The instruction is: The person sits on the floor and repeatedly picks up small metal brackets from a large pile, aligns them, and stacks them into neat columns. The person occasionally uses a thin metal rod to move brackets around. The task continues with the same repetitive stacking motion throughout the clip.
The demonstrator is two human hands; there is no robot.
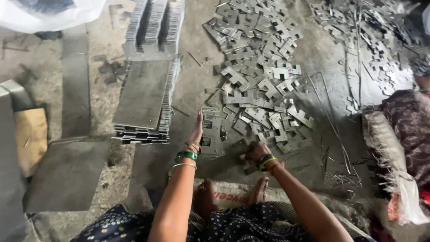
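Note:
I sit on the floor with my feet on a woven sack. My left hand stands edge-on with fingers straight, pressed against the left side of a small stack of notched grey metal plates. My right hand is curled, knuckles up, on the floor at the near edge of a wide scatter of the same cut metal plates; whether it grips a piece I cannot tell. Green and silver bangles ring both wrists.
A tall stack of flat metal sheets lies to the left, with an upright row of plates behind it. A flat slab and cardboard sit far left. Another person's patterned clothing is at right, beside more scrap pieces.

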